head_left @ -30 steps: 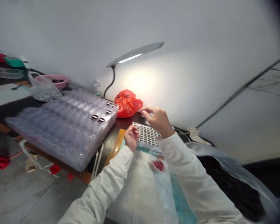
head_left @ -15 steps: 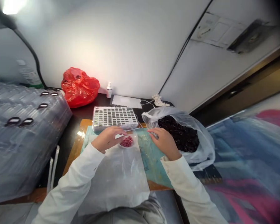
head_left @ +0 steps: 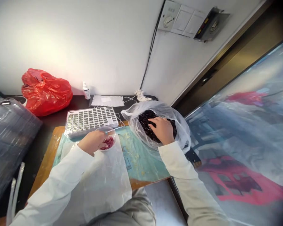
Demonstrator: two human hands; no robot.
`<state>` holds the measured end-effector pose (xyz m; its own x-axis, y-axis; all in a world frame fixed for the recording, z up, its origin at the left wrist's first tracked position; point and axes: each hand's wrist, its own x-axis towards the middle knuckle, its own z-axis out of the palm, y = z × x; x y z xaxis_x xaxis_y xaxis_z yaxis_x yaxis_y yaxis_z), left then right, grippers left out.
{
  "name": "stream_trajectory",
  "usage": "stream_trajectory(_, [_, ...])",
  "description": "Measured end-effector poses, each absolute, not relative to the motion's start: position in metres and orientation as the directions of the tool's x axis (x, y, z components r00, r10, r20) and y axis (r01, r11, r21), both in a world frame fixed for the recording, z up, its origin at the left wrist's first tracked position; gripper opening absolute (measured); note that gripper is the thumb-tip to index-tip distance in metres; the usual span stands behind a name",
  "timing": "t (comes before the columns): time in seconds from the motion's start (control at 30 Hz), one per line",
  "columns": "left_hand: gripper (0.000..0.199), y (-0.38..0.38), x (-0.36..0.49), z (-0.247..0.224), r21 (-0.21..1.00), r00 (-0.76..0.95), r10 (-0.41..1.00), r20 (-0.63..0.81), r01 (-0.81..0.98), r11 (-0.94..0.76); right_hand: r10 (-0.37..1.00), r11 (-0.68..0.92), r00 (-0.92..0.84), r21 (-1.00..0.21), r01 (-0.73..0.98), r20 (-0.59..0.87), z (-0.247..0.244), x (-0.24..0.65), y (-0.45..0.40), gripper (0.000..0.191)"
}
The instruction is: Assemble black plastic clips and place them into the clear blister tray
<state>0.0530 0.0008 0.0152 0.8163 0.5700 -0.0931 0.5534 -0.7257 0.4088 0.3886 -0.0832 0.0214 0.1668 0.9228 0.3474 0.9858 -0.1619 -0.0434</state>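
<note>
At the edge of a small round clear dish (head_left: 101, 149), my left hand (head_left: 93, 142) has its fingers curled down into a heap of thin reddish-pink pieces (head_left: 109, 142). What lies between those fingertips is hidden. My right hand (head_left: 163, 129) reaches into a clear plastic bag (head_left: 182, 125) on the right, its fingers apart on a pile of glossy black pieces (head_left: 145, 121). A white sheet (head_left: 106, 175) lies under the dish and hangs over the table's front edge.
Behind the dish stands a compartment case (head_left: 91, 121) with dark rectangles. A red plastic bag (head_left: 47, 91), a white bottle (head_left: 86, 91) and a paper sheet (head_left: 107, 100) are along the wall. Stacked clear plastic (head_left: 9, 135) rises at left. A blue-green mat (head_left: 141, 166) covers the table.
My right hand has moved from above the mat into the bag of black pieces. My left hand has lowered its fingers into the pink pieces. The view has turned right.
</note>
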Motion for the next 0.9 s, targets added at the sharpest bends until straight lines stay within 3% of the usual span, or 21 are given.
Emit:
stream_trajectory(0.1, [0.030, -0.007, 0.056, 0.029, 0.322, 0.784, 0.593, -0.183, 0.618, -0.718, 0.921, -0.163, 0.166, -0.037, 0.986, 0.352, 0.019, 0.381, -0.076, 0.015])
stream_trajectory(0.33, [0.030, -0.019, 0.040, 0.041, 0.359, 0.813, 0.572, 0.110, 0.505, -0.785, 0.925, -0.142, 0.159, -0.074, 0.987, 0.344, 0.018, 0.376, -0.070, 0.027])
stream_trajectory(0.6, [0.030, -0.045, 0.023, 0.063, 0.305, 0.818, 0.541, 0.197, 0.473, -0.827, 0.926, -0.188, 0.224, -0.142, 0.972, 0.304, 0.022, 0.367, -0.062, 0.017])
stream_trajectory(0.77, [0.028, -0.061, 0.020, 0.080, 0.315, 0.836, 0.503, 0.218, 0.428, -0.847, 0.927, -0.158, 0.239, -0.274, 0.949, 0.290, 0.028, 0.368, -0.062, 0.007])
stream_trajectory(0.9, [0.024, -0.067, 0.019, 0.084, 0.425, 0.812, 0.494, 0.311, 0.346, -0.837, 0.899, -0.114, 0.301, -0.492, 0.863, 0.319, 0.037, 0.368, -0.069, 0.012])
